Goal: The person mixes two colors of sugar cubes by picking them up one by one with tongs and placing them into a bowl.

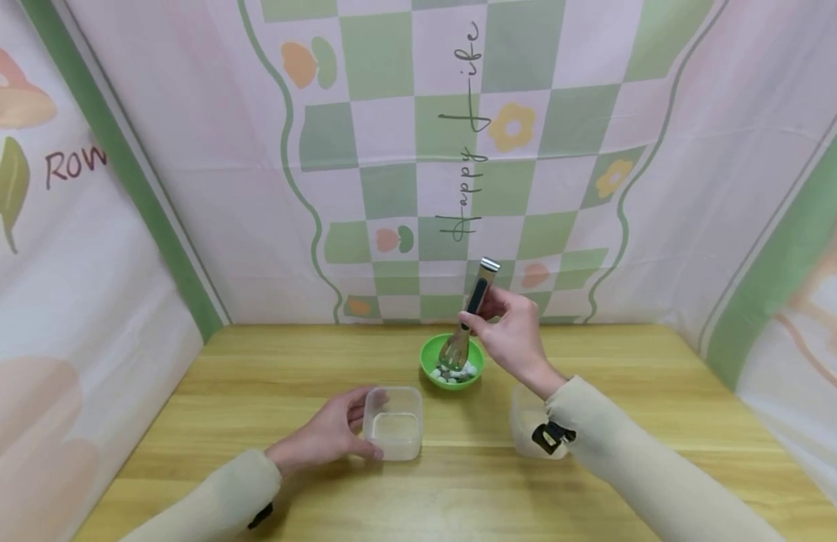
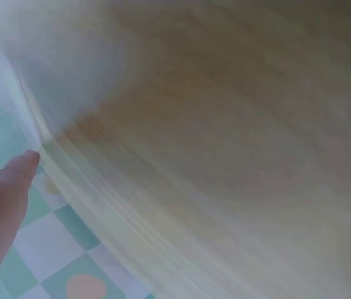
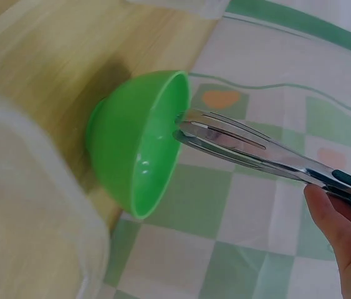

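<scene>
My right hand point(image 1: 515, 335) grips metal tongs point(image 1: 482, 290) with black grip pads, their slotted ends pointing down into a green bowl point(image 1: 427, 369). Small white and grey pebble-like pieces point(image 1: 452, 374) lie at the bottom of the bowl, under the tong tips. In the right wrist view the tong ends point(image 3: 225, 134) reach in past the bowl's rim point(image 3: 139, 215). My left hand point(image 1: 333, 430) holds a clear square plastic container point(image 1: 405, 450) by its left side, thumb at the front corner and fingers behind. No pieces show in that container.
A second clear container point(image 1: 523, 421) stands on the right, partly hidden beneath my right forearm and wrist strap point(image 1: 552, 436). Everything stands on a wood-grain table point(image 1: 459, 497). A patterned cloth point(image 1: 452, 165) hangs behind the table, with more cloth at both sides.
</scene>
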